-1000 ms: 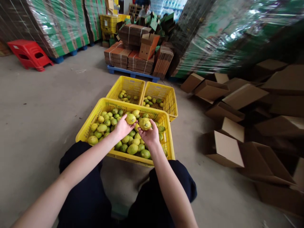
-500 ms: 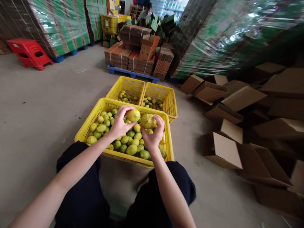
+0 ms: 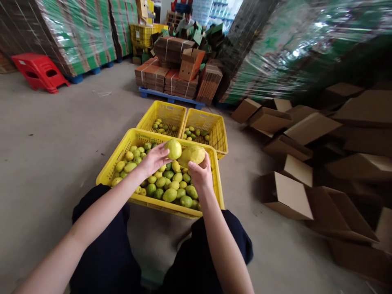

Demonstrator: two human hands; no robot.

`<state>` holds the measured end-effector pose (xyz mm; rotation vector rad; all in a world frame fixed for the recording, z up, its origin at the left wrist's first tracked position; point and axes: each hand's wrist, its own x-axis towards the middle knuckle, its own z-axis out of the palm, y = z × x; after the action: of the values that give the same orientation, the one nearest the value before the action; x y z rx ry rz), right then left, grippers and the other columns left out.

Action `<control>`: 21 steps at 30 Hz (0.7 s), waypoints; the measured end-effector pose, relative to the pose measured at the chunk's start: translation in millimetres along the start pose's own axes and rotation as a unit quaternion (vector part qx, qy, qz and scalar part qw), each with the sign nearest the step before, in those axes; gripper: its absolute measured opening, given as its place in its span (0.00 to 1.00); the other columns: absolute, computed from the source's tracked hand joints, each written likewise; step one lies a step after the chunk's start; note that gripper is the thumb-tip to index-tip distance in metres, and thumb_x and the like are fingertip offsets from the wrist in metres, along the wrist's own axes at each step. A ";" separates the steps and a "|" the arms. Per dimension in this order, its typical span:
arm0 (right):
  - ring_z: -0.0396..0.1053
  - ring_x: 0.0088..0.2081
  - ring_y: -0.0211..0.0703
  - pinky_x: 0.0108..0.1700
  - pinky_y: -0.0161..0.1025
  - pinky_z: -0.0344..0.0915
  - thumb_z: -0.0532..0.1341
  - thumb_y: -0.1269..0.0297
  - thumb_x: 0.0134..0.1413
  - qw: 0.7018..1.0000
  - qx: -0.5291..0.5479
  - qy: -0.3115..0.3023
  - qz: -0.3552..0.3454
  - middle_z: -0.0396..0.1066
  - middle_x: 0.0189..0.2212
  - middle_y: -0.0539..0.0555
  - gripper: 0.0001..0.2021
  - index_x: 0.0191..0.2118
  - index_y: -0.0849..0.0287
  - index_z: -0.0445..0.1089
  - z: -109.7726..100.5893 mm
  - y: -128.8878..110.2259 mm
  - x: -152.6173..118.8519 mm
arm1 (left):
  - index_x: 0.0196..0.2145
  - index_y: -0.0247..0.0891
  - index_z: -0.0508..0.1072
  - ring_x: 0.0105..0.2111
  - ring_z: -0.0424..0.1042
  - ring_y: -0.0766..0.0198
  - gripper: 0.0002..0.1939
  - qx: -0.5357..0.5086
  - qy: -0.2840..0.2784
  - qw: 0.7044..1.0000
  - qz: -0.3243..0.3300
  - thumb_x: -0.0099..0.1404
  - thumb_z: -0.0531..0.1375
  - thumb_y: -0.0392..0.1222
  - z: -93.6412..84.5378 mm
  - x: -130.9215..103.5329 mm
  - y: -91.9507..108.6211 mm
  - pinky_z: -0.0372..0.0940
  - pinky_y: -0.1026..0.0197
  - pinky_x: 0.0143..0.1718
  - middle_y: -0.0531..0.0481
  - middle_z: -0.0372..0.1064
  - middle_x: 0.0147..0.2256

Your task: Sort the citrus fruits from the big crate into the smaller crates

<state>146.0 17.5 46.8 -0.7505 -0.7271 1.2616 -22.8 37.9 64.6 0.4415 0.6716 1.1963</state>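
Note:
My left hand [image 3: 154,159] is closed round a yellow-green lemon [image 3: 173,149], its end turned toward me. In my right hand [image 3: 201,171] lies a larger, bumpy yellow lemon [image 3: 192,155], held on its side between thumb and fingers. The two lemons are close together, and I cannot tell whether they touch. Both hands are above a wide yellow plastic crate [image 3: 176,208], which holds many yellow and green lemons [image 3: 170,194]. My forearms and hands cover part of the fruit.
Behind the big crate stand two smaller yellow crates, the left one [image 3: 147,118] and the right one [image 3: 223,134], each with several lemons. Open cardboard boxes [image 3: 290,194] lie at right. A red stool [image 3: 41,71], a blue pallet [image 3: 171,98] of flattened cartons and a person [image 3: 185,22] are farther back.
Both lemons have been turned in my fingers; the right one now lies lengthwise across. My left hand has shifted slightly down and left around its lemon.

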 end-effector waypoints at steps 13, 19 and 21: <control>0.76 0.30 0.46 0.32 0.45 0.76 0.61 0.43 0.52 0.944 0.242 0.112 0.192 0.78 0.33 0.53 0.20 0.40 0.55 0.72 -20.4 -6.3 4.1 | 0.39 0.37 0.77 0.17 0.73 0.67 0.09 0.157 -0.088 0.979 -0.100 0.60 0.68 0.39 -13.2 -0.1 5.4 0.65 0.71 0.14 0.46 0.76 0.29; 0.74 0.26 0.39 0.28 0.36 0.75 0.61 0.51 0.54 0.925 0.246 0.189 0.218 0.77 0.27 0.51 0.13 0.36 0.56 0.71 -50.7 -13.7 7.0 | 0.25 0.48 0.77 0.08 0.66 0.54 0.12 0.415 -0.381 0.728 -0.390 0.43 0.75 0.45 -61.9 -65.4 -90.8 0.59 0.58 0.03 0.59 0.71 0.19; 0.75 0.26 0.40 0.27 0.36 0.75 0.62 0.52 0.53 0.933 0.233 0.163 0.219 0.77 0.28 0.52 0.12 0.36 0.56 0.71 -59.3 -16.4 3.6 | 0.24 0.53 0.76 0.09 0.68 0.51 0.16 0.381 -0.475 0.614 -0.502 0.37 0.76 0.47 -79.6 -82.2 -126.2 0.64 0.51 0.06 0.63 0.71 0.21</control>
<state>204.2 13.2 26.9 -0.7197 0.0306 1.5831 -6.4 -82.8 -54.5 1.1056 0.3037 -0.5439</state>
